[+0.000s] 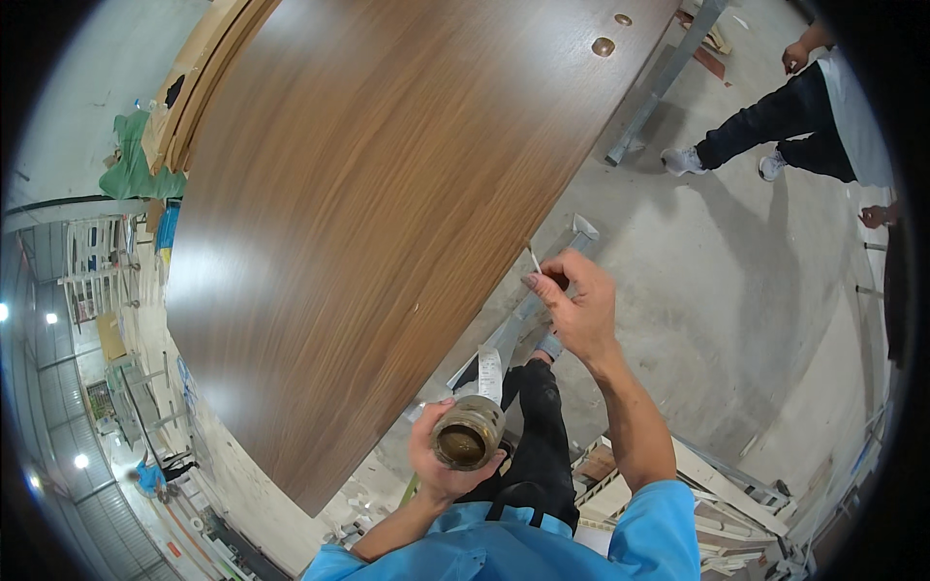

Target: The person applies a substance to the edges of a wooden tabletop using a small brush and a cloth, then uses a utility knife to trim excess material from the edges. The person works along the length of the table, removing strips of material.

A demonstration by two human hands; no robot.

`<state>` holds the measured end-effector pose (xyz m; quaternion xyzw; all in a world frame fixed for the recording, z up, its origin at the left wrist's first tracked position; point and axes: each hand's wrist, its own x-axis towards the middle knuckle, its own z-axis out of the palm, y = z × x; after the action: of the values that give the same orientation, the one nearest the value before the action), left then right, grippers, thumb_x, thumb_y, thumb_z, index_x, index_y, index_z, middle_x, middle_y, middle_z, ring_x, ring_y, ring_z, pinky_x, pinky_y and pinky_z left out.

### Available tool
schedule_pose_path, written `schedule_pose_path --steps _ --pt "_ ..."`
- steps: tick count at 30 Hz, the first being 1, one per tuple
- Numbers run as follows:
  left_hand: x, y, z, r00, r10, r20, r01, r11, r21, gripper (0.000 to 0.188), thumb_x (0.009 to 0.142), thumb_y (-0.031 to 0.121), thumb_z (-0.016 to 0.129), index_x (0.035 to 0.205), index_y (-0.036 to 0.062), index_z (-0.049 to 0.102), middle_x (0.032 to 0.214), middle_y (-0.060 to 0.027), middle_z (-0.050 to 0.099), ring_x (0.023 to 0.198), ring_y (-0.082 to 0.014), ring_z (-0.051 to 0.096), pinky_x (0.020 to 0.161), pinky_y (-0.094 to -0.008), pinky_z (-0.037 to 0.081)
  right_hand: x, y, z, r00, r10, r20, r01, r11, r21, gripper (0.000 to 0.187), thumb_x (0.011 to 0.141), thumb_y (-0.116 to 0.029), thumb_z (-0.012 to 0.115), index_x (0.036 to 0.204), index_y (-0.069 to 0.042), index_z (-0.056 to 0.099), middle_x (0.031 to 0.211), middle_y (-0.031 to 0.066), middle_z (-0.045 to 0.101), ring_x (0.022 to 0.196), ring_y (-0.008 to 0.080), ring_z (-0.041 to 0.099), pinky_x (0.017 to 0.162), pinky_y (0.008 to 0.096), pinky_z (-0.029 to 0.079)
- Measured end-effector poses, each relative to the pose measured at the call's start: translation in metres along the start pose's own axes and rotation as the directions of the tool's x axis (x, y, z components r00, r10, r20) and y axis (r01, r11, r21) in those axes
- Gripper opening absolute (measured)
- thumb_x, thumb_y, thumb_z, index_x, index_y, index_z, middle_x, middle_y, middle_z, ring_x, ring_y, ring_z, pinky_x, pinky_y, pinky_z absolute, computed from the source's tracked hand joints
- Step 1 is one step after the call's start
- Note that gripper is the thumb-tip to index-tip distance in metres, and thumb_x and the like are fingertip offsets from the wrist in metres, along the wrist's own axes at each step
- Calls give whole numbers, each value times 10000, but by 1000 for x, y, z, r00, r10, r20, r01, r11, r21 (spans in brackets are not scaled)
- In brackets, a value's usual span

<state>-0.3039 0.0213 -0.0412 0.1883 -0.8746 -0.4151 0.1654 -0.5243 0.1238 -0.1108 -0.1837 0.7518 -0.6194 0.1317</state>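
Observation:
A large brown wood-grain door panel (387, 194) lies flat in front of me, with its long edge slanting past my hands. My right hand (584, 308) pinches a thin white stick with a dark tip (534, 259) between thumb and fingers. The tip is at the panel's edge; I cannot tell whether it touches. Lower down, my left hand (431, 447) is wrapped round an open jar (469, 431) holding some brown liquid, beside the panel's near edge. Two holes (604, 46) show in the panel near its far right corner.
Metal supports (620, 145) show under and beside the panel. A person in dark trousers (765, 121) walks at the upper right, and another hand (875, 216) shows below. Wooden strips (717, 484) lie behind me at the right. Stacked brown boards (208, 77) stand far left.

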Motion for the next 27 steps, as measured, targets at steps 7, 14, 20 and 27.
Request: schedule_pose_path --steps 7,14,20,27 --pt "5 -4 4 1000 13 -5 -13 999 -51 961 549 269 980 1298 -26 456 1158 -163 581 951 -285 658 830 -376 538 -12 -3 13 949 -242 203 255 966 -40 196 791 -161 785 800 -27 642 731 112 596 674 307 609 603 387 473" --pt "2 -4 4 1000 -16 -3 15 996 -87 938 557 227 976 1295 -25 454 1161 -164 575 973 -279 654 843 -374 531 -14 0 14 931 -288 224 310 948 -68 172 811 -165 768 846 -48 647 750 107 600 682 299 610 608 384 478" --pt "11 2 9 999 -22 38 31 969 -246 978 634 284 924 1369 -34 362 1261 -157 484 1111 -243 578 946 -374 489 -88 -17 17 905 289 314 -391 855 341 326 936 -62 630 1251 -13 559 813 40 619 620 100 559 579 271 467" --pt "31 21 28 996 87 0 -83 948 -306 951 633 214 938 1368 -18 380 1235 -151 506 1094 -238 592 923 -363 500 -138 -31 41 892 397 218 -416 530 739 514 948 -51 654 1424 -12 464 1147 94 685 1012 156 661 888 301 536"
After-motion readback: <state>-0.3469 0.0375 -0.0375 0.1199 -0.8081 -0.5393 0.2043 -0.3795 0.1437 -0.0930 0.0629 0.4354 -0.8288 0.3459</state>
